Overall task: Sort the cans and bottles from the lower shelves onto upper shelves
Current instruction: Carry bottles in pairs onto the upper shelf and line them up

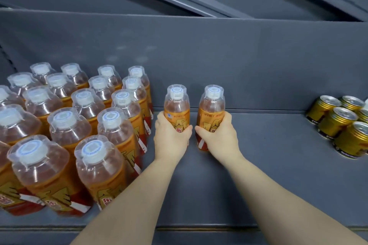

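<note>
Side by side, each hand (171, 137) (220, 135) grips an upright bottle (176, 105) (212, 105).

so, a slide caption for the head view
Left hand grips the left bottle, right hand the right bottle, both upright on the grey shelf between bottle rows and gold cans.

Labels on bottles (177, 118): Chinese character "东" readable; gold cans (336, 125) black-band lettering illegible.
</note>
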